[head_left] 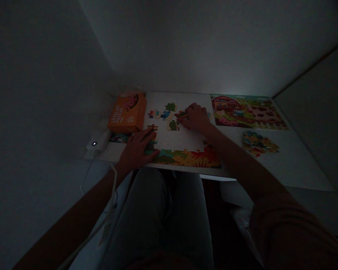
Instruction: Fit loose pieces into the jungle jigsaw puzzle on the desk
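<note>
My left hand (136, 149) lies with its fingers spread on the lower left corner of a partly joined puzzle border (183, 158). The border runs along the table's near edge and a short way up the left side. Farther in, my right hand (195, 117) has its fingers curled on a puzzle piece (181, 115) with red and dark parts. Close by lie loose pieces: a green one (171, 107), another with a green figure (173, 125), and a blue one (166, 114). Part of the border's right side is hidden under my right forearm.
An orange puzzle box (129, 114) stands at the left, beside a white device with a cable (98, 142). A farm picture sheet (249, 112) lies at the back right, with a heap of pieces (259, 143) in front. Walls enclose the white table (301, 165).
</note>
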The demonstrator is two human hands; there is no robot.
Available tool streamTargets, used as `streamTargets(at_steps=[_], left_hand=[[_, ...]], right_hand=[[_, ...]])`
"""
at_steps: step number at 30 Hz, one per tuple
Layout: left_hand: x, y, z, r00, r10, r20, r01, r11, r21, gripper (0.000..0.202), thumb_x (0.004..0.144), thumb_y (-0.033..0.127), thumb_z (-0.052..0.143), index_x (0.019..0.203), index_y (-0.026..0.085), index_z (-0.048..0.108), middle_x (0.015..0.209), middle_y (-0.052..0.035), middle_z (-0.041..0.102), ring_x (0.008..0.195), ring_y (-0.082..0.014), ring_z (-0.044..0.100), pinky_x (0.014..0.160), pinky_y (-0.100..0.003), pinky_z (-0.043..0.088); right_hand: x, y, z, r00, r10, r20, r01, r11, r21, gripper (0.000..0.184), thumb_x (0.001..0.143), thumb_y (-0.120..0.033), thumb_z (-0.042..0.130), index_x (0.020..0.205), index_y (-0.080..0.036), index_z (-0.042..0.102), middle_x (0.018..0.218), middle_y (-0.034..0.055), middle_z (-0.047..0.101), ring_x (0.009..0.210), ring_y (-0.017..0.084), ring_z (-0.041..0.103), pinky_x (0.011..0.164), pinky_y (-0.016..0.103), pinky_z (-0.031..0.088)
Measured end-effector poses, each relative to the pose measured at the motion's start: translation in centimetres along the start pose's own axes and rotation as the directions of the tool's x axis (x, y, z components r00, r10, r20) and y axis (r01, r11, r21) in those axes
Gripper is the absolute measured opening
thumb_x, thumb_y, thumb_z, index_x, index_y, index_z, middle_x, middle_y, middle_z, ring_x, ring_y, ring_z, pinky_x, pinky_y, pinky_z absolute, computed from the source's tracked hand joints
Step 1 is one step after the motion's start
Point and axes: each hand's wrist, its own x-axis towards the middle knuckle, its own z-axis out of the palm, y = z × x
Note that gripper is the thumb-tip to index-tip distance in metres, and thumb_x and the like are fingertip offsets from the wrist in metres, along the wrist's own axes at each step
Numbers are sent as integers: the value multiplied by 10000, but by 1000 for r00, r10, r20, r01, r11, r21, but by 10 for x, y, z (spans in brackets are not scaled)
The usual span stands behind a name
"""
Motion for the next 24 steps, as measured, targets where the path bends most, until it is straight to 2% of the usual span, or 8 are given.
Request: streamTargets(at_steps=[5, 8, 12, 16, 20, 24], left_hand=[[-1, 2, -3, 1000, 0, -5, 0, 1000, -12, 740, 1097, 596, 672, 1770, 311, 557, 1780, -156, 608, 1631, -437, 548, 1359, -700, 411], [0, 4, -5, 1000, 6, 10, -6, 1000, -17, 717, 1100, 573, 660, 1758, 303, 569, 1771, -143, 632, 1623, -426, 567, 1367, -701, 399], [1, 5, -7, 1000, 4, 0, -4, 999, -36, 697, 1096, 567, 656, 1737, 305, 584, 1764, -128, 648, 1622, -398, 583, 1374, -682, 396], [1, 4, -5, 1000, -1, 1, 1, 1000, -28, 681, 1091, 558, 660, 1715, 291, 607, 1758, -126, 655, 1612, -397, 591, 1361, -667, 412], [0, 4, -4, 1000, -7, -15, 7, 1000, -19, 678, 1091, 570, 663, 1701, 277, 621, 1754, -133, 658, 1599, -406, 592, 1353, -662, 413], [0, 5, -4, 1000, -13, -5, 13, 1000, -25, 687, 1089, 575, 663, 1709, 284, 613, 1767, -130, 645, 1603, -412, 582, 1348, -674, 412]], right_hand=[[20, -4, 2, 999, 46, 19, -47, 997, 65, 530, 1015, -640, 782, 1354, -239, 859, 1506, 216, 715, 1410, 472, 642, 1234, 673, 444], [27, 1, 3, 996, 79, 38, -82, 992, 95, 564, 957, -649, 860, 1334, -230, 886, 1496, 236, 720, 1436, 515, 630, 1238, 733, 451], [34, 15, 9, 993, 114, -16, -111, 987, 118, 626, 895, -708, 891, 1252, -194, 910, 1446, 265, 745, 1447, 564, 625, 1239, 829, 440], [41, 24, 14, 995, 103, -6, -100, 974, 205, 621, 819, -761, 927, 1183, -257, 931, 1351, 246, 812, 1361, 561, 701, 1177, 869, 488], [45, 18, 10, 984, 160, 82, -174, 964, 202, 588, 792, -649, 992, 1233, -271, 903, 1338, 217, 846, 1340, 548, 736, 1193, 835, 476], [43, 9, 4, 976, 193, 96, -210, 952, 223, 711, 809, -542, 989, 1421, -230, 805, 1480, 227, 798, 1388, 500, 719, 1226, 755, 470]])
